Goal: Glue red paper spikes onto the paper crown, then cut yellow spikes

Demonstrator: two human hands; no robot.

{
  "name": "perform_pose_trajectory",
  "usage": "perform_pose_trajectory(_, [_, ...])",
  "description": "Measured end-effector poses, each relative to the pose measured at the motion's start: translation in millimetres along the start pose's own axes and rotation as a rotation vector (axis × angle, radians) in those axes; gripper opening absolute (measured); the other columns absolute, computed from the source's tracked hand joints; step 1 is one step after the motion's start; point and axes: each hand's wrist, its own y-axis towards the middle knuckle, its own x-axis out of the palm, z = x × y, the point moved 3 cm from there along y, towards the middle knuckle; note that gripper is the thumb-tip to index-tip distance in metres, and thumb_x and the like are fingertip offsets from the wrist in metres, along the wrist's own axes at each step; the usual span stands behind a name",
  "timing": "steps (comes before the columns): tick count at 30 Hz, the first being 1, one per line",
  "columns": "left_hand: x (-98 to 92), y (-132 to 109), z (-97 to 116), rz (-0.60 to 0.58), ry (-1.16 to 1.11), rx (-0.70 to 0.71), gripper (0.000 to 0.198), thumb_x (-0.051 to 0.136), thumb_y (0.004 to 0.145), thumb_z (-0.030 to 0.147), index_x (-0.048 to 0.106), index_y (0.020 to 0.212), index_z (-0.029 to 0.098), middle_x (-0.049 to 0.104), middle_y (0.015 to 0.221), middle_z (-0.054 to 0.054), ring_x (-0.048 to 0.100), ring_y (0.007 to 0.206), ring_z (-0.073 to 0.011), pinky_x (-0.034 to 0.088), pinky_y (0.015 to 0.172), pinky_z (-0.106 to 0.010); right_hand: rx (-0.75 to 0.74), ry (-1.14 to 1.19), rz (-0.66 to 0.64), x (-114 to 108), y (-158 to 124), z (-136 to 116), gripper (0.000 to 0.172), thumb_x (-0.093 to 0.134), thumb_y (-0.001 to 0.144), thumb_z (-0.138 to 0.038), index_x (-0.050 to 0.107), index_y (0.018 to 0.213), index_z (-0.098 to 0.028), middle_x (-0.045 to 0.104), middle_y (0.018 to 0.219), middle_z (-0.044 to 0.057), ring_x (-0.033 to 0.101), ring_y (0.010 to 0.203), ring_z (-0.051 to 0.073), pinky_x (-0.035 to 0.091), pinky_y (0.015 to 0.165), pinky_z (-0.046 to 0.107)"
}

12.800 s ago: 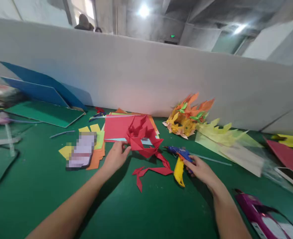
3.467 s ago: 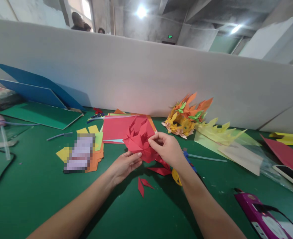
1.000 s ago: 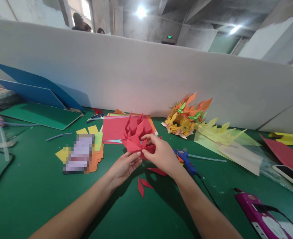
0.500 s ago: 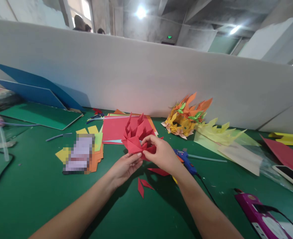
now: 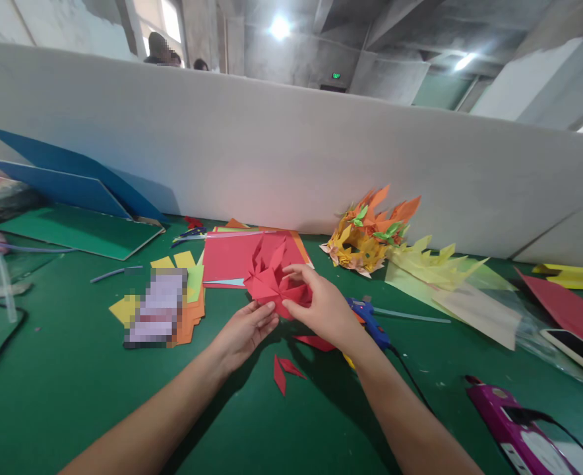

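Observation:
A folded red paper crown point(image 5: 272, 277) with pointed tips is held up between my two hands, above the green table. My left hand point(image 5: 245, 333) grips its lower left edge, thumb in front and fingers curled beneath. My right hand point(image 5: 321, 300) pinches its right side, thumb on the outer face and fingers reaching over the rim; they partly hide that side. Below the hands lie small red paper diamonds point(image 5: 280, 375) and a larger red paper piece point(image 5: 316, 342). Just beyond my right wrist rests a blue glue gun point(image 5: 373, 323) with a clear glue stick in it.
Red paper sheets point(image 5: 227, 257) lie behind the crown. A phone point(image 5: 157, 307) rests on coloured paper squares at left. Orange and yellow paper crowns point(image 5: 365, 234) stand near the white partition point(image 5: 272, 152). Blue boards point(image 5: 74, 178) lean at far left; a magenta device point(image 5: 514, 422) lies front right.
The red paper crown has tipped, so its tips point less upright and more of its folded front face shows. Both hands keep their hold, nearly in the same place.

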Motion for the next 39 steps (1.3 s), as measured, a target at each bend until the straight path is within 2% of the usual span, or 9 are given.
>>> perform_pose_trajectory(3, [-3.7,3,7,0.046,0.184,0.074,0.021,0.057,0.083,0.000,0.059,0.067,0.013,0.061,0.062,0.002,0.060,0.055,-0.0047,0.053,0.064,-0.015,-0.014,-0.044,0.111,-14,-9,7,0.044,0.059,0.071,-0.025,0.049,0.114,-0.023,0.062,0.115,0.008,0.058,0.104,0.023,0.043,0.090,0.038])
perform_pose_trajectory(7, [-10.9,9,17,0.067,0.389,0.116,0.015,0.059,0.083,0.007,0.059,0.068,0.012,0.062,0.058,0.001,0.058,0.050,-0.0051,0.049,0.054,-0.014,0.112,-0.160,0.255,-45,-34,37,0.024,0.054,0.075,-0.039,0.053,0.092,-0.022,0.064,0.091,0.006,0.060,0.084,0.022,0.047,0.075,0.034])
perform_pose_trajectory(12, [-23.6,17,31,0.101,0.611,0.173,0.021,0.062,0.079,0.014,0.057,0.059,0.013,0.056,0.043,0.004,0.044,0.030,-0.0050,0.029,0.031,-0.015,0.477,-0.416,0.191,-70,-65,86,0.026,0.049,0.076,-0.045,0.049,0.063,-0.023,0.058,0.066,0.003,0.055,0.059,0.018,0.037,0.052,0.028])
perform_pose_trajectory(15, [-25.4,18,36,0.109,0.662,0.179,0.024,0.061,0.080,0.015,0.056,0.057,0.013,0.058,0.044,0.003,0.046,0.031,-0.0048,0.029,0.032,-0.014,0.643,-0.485,0.151,-75,-73,101,0.029,0.051,0.076,-0.048,0.048,0.062,-0.023,0.059,0.063,0.003,0.055,0.056,0.018,0.034,0.049,0.027])
perform_pose_trajectory(22, [-23.1,17,37,0.069,0.530,0.097,0.013,0.058,0.080,0.009,0.065,0.068,0.010,0.071,0.070,-0.008,0.067,0.060,-0.0117,0.053,0.063,-0.020,0.801,-0.071,-0.012,-64,-75,111,0.026,0.056,0.075,-0.044,0.060,0.074,-0.019,0.061,0.064,0.002,0.058,0.056,0.016,0.041,0.048,0.024])
perform_pose_trajectory(29, [-31.8,5,52,-0.017,1.065,0.070,0.031,0.063,0.076,0.026,0.058,0.048,0.014,0.058,0.039,0.000,0.046,0.028,-0.0084,0.029,0.033,-0.017,0.754,0.111,0.148,-66,-77,119,0.021,0.062,0.067,-0.041,0.058,0.066,-0.021,0.054,0.052,-0.003,0.051,0.047,0.014,0.037,0.041,0.023])
perform_pose_trajectory(32, [-21.0,-18,55,-0.179,1.366,-0.003,0.038,0.059,0.079,0.035,0.058,0.047,0.016,0.060,0.042,-0.001,0.046,0.030,-0.0090,0.034,0.039,-0.019,0.696,0.233,0.236,-68,-77,116,0.023,0.062,0.067,-0.042,0.052,0.069,-0.022,0.053,0.052,-0.005,0.049,0.046,0.012,0.039,0.042,0.023])
perform_pose_trajectory(36, [18.3,-46,27,-0.549,1.356,0.111,0.028,0.049,0.086,0.035,0.068,0.075,0.018,0.070,0.070,-0.004,0.061,0.049,-0.0142,0.041,0.045,-0.020,0.636,0.487,0.245,-66,-75,102,0.037,0.066,0.064,-0.049,0.046,0.080,-0.022,0.059,0.060,-0.004,0.054,0.050,0.012,0.043,0.046,0.023])
perform_pose_trajectory(39, [45.7,-46,-4,-0.656,1.334,0.612,0.021,0.050,0.084,0.016,0.069,0.088,0.020,0.071,0.092,-0.007,0.066,0.079,-0.0188,0.049,0.072,-0.025,0.599,0.577,0.258,-65,-74,93,0.046,0.069,0.062,-0.051,0.045,0.087,-0.022,0.062,0.064,-0.003,0.056,0.049,0.011,0.041,0.044,0.022])
